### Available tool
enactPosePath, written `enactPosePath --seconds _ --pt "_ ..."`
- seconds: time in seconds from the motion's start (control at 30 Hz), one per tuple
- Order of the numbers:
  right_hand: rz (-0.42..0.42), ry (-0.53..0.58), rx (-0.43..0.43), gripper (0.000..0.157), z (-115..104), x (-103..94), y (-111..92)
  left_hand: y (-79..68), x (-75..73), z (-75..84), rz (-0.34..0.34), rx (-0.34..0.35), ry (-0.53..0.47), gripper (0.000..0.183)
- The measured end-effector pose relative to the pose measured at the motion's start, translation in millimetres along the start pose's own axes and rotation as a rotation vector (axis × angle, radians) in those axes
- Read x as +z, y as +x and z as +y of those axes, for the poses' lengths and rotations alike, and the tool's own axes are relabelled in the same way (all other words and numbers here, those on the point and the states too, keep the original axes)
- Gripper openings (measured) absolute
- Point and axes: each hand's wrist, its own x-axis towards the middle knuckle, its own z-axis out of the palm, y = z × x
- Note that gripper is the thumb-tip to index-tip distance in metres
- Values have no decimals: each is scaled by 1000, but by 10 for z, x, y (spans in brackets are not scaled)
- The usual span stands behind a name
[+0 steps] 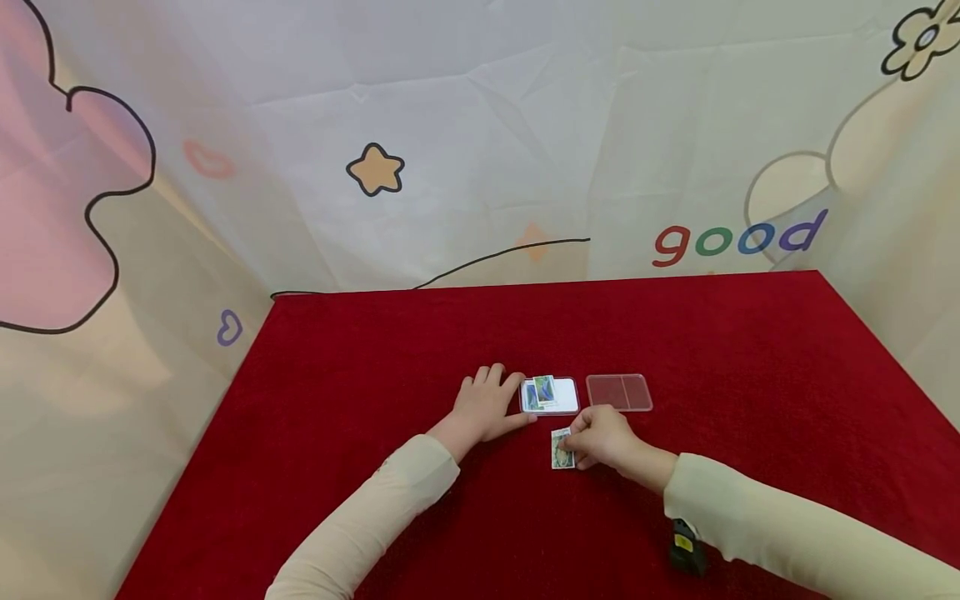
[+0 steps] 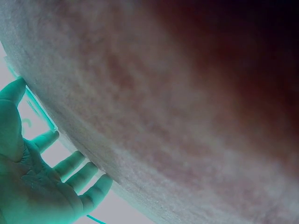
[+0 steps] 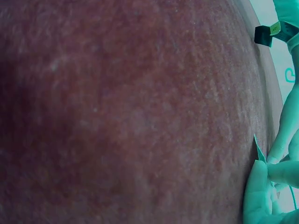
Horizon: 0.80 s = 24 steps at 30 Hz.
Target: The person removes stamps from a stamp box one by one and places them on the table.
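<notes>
Right hand (image 1: 600, 437) pinching 1 card (image 1: 561, 450) on red cloth (image 1: 360, 400); left hand (image 1: 487, 404) flat, fingers relaxed, beside card box (image 1: 551, 395).

Red cloth (image 1: 375, 433); clear lid (image 1: 619, 392); cream sleeves (image 1: 390, 492).

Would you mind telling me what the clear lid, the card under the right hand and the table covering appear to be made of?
Clear lid: seemingly hard transparent plastic, glossy; the red shows through. Card: probably printed card stock, thin and flat. Table covering: likely velvety red fabric, matte with a soft nap.
</notes>
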Motion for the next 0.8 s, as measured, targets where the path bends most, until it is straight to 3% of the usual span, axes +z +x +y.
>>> enactPosePath --seconds 0.4,0.8 --pt "-18 -183 -48 22 -25 0 54 12 15 -6 -2 1 1 63" --pt "15 -203 -49 28 -1 -8 61 15 12 1 0 6 0 62"
